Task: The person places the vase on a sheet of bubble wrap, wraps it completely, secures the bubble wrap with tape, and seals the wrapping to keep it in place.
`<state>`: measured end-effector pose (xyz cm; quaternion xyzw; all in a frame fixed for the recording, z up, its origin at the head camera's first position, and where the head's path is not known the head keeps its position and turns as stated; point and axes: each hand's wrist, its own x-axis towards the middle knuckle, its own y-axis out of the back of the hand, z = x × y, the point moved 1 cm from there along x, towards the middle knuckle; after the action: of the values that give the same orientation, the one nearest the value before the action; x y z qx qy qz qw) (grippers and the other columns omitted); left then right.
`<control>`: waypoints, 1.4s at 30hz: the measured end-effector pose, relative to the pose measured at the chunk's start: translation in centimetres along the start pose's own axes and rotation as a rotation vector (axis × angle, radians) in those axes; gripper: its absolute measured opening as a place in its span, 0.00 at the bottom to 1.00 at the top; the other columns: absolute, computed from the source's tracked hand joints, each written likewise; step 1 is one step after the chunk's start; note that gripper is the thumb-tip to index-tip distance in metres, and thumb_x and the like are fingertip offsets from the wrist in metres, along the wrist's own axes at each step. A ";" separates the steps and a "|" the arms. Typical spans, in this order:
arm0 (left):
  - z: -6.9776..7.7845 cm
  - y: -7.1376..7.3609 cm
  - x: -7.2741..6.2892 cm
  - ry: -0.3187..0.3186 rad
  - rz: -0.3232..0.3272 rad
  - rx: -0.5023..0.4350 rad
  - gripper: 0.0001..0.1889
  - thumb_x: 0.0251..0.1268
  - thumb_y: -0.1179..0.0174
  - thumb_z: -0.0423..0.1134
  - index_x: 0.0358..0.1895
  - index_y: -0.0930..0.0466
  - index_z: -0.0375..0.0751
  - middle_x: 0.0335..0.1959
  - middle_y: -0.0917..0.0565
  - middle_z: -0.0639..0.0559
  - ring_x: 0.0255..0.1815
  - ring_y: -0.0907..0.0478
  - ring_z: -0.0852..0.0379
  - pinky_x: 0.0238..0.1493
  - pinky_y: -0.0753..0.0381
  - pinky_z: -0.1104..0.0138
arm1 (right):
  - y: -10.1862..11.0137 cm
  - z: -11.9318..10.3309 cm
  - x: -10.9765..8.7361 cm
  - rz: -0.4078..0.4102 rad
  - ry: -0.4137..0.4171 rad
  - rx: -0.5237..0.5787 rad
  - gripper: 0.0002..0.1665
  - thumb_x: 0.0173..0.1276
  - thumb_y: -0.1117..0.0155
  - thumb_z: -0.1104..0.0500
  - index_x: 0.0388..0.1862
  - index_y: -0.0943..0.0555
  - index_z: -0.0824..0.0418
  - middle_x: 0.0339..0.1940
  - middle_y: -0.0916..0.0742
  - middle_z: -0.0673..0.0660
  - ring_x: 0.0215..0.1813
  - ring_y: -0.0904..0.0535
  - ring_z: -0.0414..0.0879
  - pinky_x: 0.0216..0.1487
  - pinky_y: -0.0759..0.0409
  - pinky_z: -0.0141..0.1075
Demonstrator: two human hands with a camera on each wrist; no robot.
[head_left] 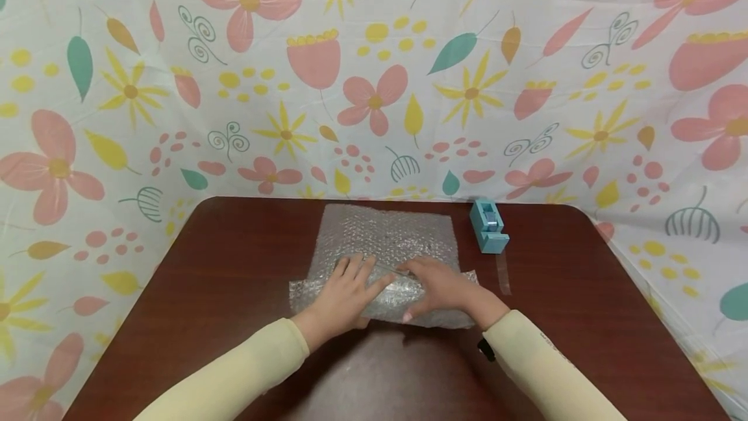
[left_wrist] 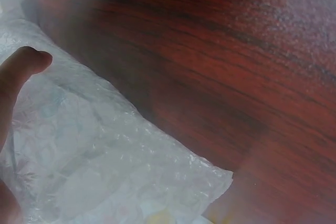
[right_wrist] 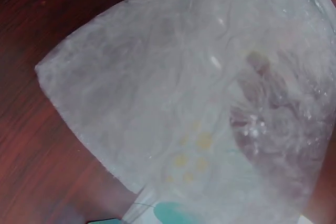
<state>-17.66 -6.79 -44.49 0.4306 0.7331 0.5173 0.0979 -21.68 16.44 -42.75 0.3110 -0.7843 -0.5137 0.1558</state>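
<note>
A sheet of clear bubble wrap (head_left: 388, 229) lies on the table, its near part folded over into a thick bundle (head_left: 391, 304). My left hand (head_left: 339, 297) holds the bundle's left part, fingers spread over the top and thumb at the near side. On the right part, my right hand (head_left: 444, 286) grips it with fingers over the top and thumb low in front. Layers of wrap and my hands hide what is inside. In the left wrist view a fingertip (left_wrist: 37, 61) rests on the wrap (left_wrist: 105, 150). The right wrist view shows a loose wrap corner (right_wrist: 94, 82).
A light blue tape dispenser (head_left: 489, 226) stands right of the wrap, near the table's back. Below it a strip of clear tape (head_left: 504, 275) lies along the dark brown table (head_left: 561, 278). A floral cloth (head_left: 374, 31) hangs behind and at both sides.
</note>
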 end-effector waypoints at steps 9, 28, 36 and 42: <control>0.0 0.2 0.5 0.013 -0.006 -0.005 0.54 0.36 0.24 0.73 0.73 0.34 0.62 0.68 0.24 0.43 0.67 0.24 0.43 0.65 0.20 0.53 | -0.3 -1.0 -1.0 0.171 -0.009 -0.271 0.54 0.51 0.26 0.28 0.70 0.24 0.58 0.66 0.16 0.59 0.69 0.21 0.58 0.72 0.30 0.65; -0.4 0.3 1.0 0.034 -0.075 -0.115 0.54 0.36 0.22 0.70 0.73 0.33 0.59 0.68 0.24 0.41 0.68 0.25 0.41 0.67 0.20 0.51 | -4.3 -1.5 -4.5 0.363 0.010 -0.614 0.69 0.39 0.22 0.25 0.78 0.34 0.54 0.77 0.26 0.63 0.77 0.30 0.62 0.73 0.32 0.64; -1.3 0.0 2.0 0.019 -0.099 -0.196 0.54 0.35 0.21 0.67 0.73 0.33 0.59 0.67 0.23 0.40 0.68 0.25 0.39 0.67 0.21 0.49 | -3.4 -0.6 -3.7 0.376 0.097 -0.507 0.69 0.36 0.14 0.34 0.76 0.32 0.59 0.67 0.20 0.65 0.69 0.23 0.63 0.63 0.18 0.55; -1.7 0.1 2.4 0.019 -0.109 -0.243 0.53 0.35 0.20 0.65 0.72 0.31 0.59 0.66 0.23 0.40 0.67 0.24 0.38 0.68 0.21 0.48 | -2.5 0.3 -3.3 0.300 0.115 -0.337 0.66 0.40 0.14 0.37 0.77 0.32 0.58 0.67 0.20 0.61 0.69 0.24 0.59 0.64 0.18 0.52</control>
<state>-20.11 -6.14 -42.89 0.3701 0.6881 0.6004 0.1703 -18.51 18.09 -44.91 0.1893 -0.7145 -0.5902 0.3245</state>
